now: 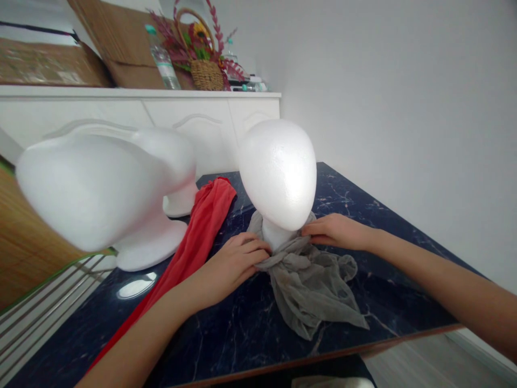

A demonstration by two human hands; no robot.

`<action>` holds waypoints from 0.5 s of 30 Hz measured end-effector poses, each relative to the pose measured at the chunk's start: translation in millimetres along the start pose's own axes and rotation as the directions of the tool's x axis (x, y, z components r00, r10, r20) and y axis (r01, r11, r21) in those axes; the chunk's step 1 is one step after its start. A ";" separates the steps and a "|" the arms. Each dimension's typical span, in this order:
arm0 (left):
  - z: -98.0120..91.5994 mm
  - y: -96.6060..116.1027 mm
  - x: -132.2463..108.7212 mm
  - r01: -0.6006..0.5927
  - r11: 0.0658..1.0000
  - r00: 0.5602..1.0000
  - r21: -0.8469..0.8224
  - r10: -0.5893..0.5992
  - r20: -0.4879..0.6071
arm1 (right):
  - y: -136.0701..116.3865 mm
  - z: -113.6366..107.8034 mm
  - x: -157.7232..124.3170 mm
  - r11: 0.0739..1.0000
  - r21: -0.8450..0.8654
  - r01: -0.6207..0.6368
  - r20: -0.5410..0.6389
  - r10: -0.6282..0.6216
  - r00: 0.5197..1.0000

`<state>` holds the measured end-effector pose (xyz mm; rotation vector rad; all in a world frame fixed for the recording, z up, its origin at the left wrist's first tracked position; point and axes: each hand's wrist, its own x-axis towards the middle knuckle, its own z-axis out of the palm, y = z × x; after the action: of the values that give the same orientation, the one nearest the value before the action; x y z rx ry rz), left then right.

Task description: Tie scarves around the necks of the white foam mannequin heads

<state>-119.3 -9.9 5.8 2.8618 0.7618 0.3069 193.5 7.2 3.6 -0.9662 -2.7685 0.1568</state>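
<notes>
A white foam mannequin head (278, 172) stands upright on the dark blue marbled table. Around its neck goes a grey sheer scarf (315, 291), tied in front, its loose ends spread on the tabletop towards me. My left hand (242, 258) grips the scarf at the left of the neck, fingers bent over the cloth. At the neck's right side my right hand (335, 231) pinches the scarf; its fingertips are partly hidden behind the fabric and the head.
Left of the scarf, a long red cloth (202, 226) lies across the table (226, 334). Two more white foam heads (92, 188) stand at the left. Behind is a white cabinet (202, 129) bearing a flower basket (207, 74), a bottle (165, 62) and cardboard boxes (125, 43).
</notes>
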 end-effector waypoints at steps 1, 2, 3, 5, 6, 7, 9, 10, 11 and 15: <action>0.2 -1.7 -1.9 0.010 0.999 1.000 -0.031 -0.010 0.009 | 0.2 0.5 0.3 1.000 0.006 -0.009 0.010 0.009 1.000; 1.0 -3.2 -3.9 0.027 0.998 1.000 -0.056 -0.026 0.017 | 0.6 0.7 0.3 1.000 0.005 -0.021 0.021 0.021 1.000; 2.3 -4.4 -5.8 0.047 0.996 0.999 -0.075 -0.046 0.017 | 1.3 0.6 -0.1 0.999 -0.005 -0.035 0.031 0.035 0.999; 4.9 -6.2 -9.3 0.084 0.992 0.996 -0.095 -0.084 0.008 | 3.6 -0.2 -1.8 0.998 -0.035 -0.056 0.040 0.058 0.998; 5.6 -6.7 -10.8 0.101 0.990 0.995 -0.098 -0.101 0.005 | 5.1 -0.9 -3.0 0.997 -0.048 -0.060 0.040 0.062 0.997; 5.6 -7.0 -11.9 0.115 0.989 0.993 -0.096 -0.115 0.005 | 6.5 -1.5 -4.3 0.997 -0.054 -0.060 0.039 0.062 0.997; 3.4 -8.2 -13.6 0.117 0.989 0.993 -0.085 -0.116 0.016 | 9.3 -2.5 -6.4 0.998 -0.051 -0.048 0.039 0.050 0.998; 1.3 -9.5 -14.3 0.108 0.991 0.994 -0.078 -0.107 0.026 | 10.4 -2.7 -7.2 0.998 -0.041 -0.038 0.038 0.040 0.998; -1.2 -11.6 -15.3 0.094 0.993 0.995 -0.068 -0.092 0.039 | 11.3 -2.7 -7.9 0.999 -0.028 -0.030 0.038 0.031 0.999; -12.9 -30.0 -23.8 0.035 0.999 0.994 0.030 -0.038 0.100 | 12.8 -1.0 -10.1 1.000 0.019 -0.015 0.032 0.014 0.999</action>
<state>-156.7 5.2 8.3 2.8603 0.8048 0.1473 209.1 10.9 0.8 -0.9878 -2.7837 0.2030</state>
